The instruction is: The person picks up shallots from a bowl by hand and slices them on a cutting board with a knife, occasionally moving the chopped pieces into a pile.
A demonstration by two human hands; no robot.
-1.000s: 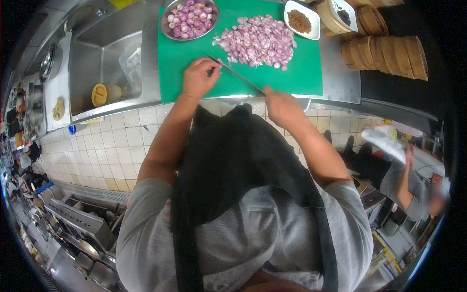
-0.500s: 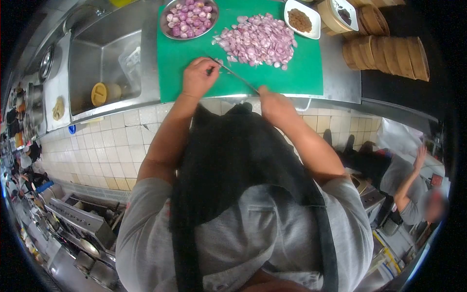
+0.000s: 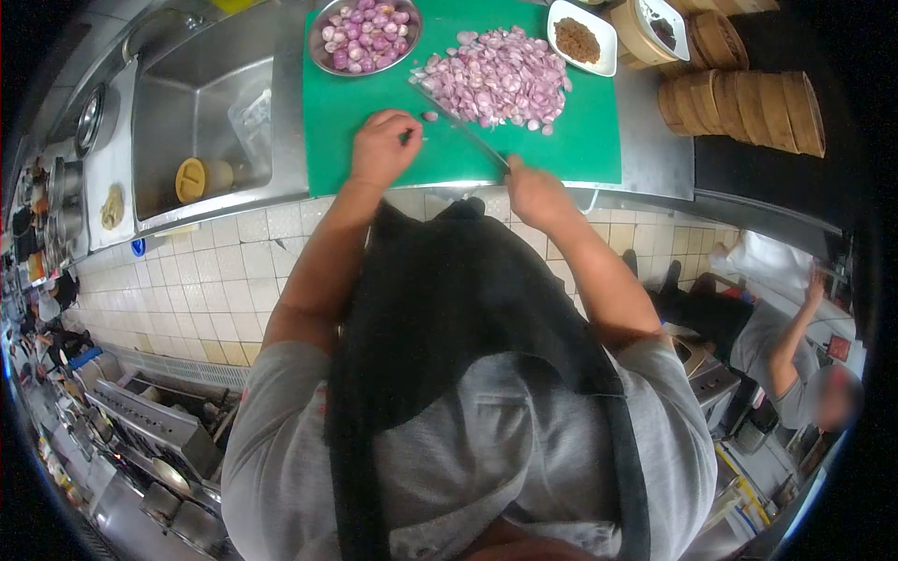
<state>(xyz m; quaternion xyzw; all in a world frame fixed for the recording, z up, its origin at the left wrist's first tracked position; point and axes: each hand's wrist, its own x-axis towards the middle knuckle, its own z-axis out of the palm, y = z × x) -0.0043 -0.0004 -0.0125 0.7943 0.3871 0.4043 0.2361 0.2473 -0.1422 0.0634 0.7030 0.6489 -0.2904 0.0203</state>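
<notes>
My right hand [image 3: 541, 194] is closed round the handle of a knife [image 3: 472, 136]. The blade slants up and left across the green cutting board [image 3: 337, 112], along the lower left edge of a pile of sliced shallots [image 3: 500, 79]. Low on the board's left side, my left hand [image 3: 386, 148] rests with curled fingers; whatever they may hold is hidden. Just right of its fingertips lies a single shallot piece [image 3: 430, 116], apart from the pile. Whole peeled shallots [image 3: 360, 37] fill a steel bowl [image 3: 318, 58] at the board's upper left.
A white dish [image 3: 608, 61] of brown paste stands at the board's upper right corner. Beyond it are bamboo steamers [image 3: 739, 107]. To the left is a steel sink [image 3: 168, 122] with a yellow-lidded container [image 3: 192, 180]. Another person [image 3: 776, 346] is behind on the right.
My right hand has shifted slightly right, carrying the knife away from my left fingers towards the sliced pile. The lone shallot piece now shows beside my left hand, which has barely moved.
</notes>
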